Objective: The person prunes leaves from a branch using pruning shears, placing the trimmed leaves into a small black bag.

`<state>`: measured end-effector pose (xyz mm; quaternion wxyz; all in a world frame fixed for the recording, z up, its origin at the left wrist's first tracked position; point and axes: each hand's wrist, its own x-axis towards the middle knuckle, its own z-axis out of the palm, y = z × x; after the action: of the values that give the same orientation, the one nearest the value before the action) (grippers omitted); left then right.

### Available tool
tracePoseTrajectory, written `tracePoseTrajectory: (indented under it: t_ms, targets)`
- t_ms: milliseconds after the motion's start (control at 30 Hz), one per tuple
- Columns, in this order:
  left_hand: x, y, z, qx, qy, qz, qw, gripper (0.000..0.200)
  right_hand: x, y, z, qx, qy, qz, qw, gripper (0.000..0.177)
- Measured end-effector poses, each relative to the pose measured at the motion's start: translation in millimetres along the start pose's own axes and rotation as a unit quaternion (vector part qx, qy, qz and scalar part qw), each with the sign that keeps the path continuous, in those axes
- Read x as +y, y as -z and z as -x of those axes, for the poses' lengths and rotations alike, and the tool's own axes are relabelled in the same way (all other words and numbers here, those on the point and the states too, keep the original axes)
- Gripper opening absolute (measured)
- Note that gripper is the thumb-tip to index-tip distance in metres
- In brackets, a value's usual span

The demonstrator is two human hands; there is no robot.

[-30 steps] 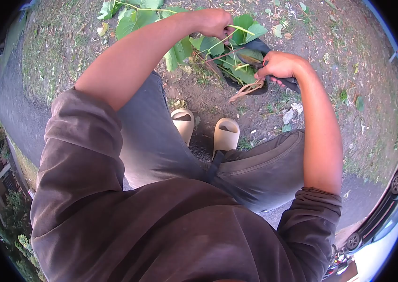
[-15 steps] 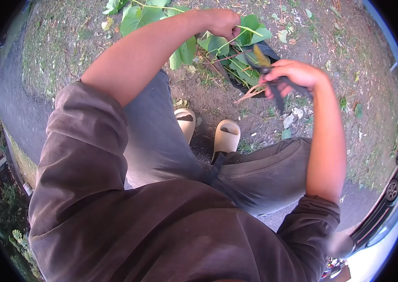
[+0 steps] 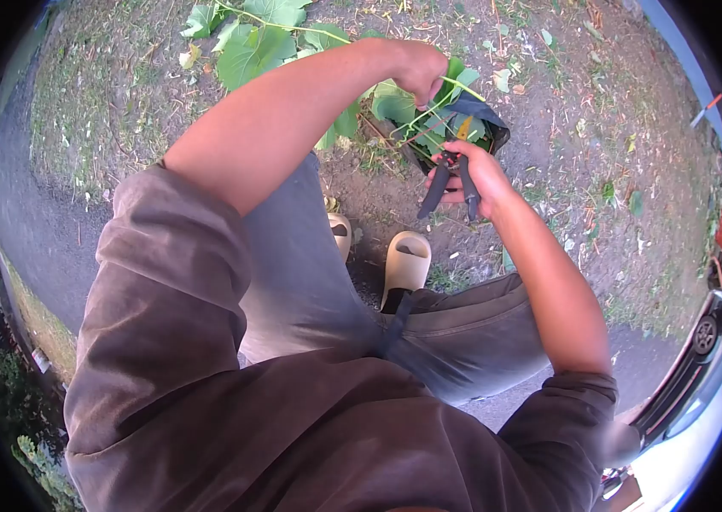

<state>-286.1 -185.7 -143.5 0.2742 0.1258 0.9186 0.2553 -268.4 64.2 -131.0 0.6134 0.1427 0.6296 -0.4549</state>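
Observation:
My left hand [image 3: 419, 72] is closed on a green vine stem [image 3: 463, 88], above a dark bag [image 3: 497, 135] with green leaves and cut stems in it. Large leaves [image 3: 252, 56] on the vine spread to the left, partly behind my forearm. Pruning shears [image 3: 446, 181] with dark handles are held in my right hand [image 3: 479, 177], their handles apart. The yellowish blade points up among the stems over the bag, so its exact contact with them is hard to make out.
Dirt ground [image 3: 549, 171] with sparse grass and dry leaves surrounds the bag. My feet in beige slides [image 3: 407, 261] are below it. A paved strip [image 3: 15, 196] runs along the left; a dark car [image 3: 694, 358] stands at the lower right.
My right hand has moved left with the shears, bringing the blade in among the stems over the bag. My left hand, still on the stem, sits slightly lower in view.

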Motion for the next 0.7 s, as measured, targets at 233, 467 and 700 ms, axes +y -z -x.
tracePoseTrajectory:
  t_ms: [233, 467, 700]
  targets:
    - [-4, -1, 5, -0.002, 0.014, 0.009, 1.000, 0.021, 3, -10, -4, -0.001, -0.035, -0.016, 0.999, 0.037]
    - [-11, 6, -2, 0.016, -0.004, 0.011, 1.000, 0.051, 0, 6, 43, -0.073, -0.074, 0.113, 0.988, 0.046]
    - [-36, 76, 24, 0.085, 0.046, 0.137, 0.986, 0.053, -24, 26, 74, -0.002, 0.022, 0.645, 0.764, 0.045]
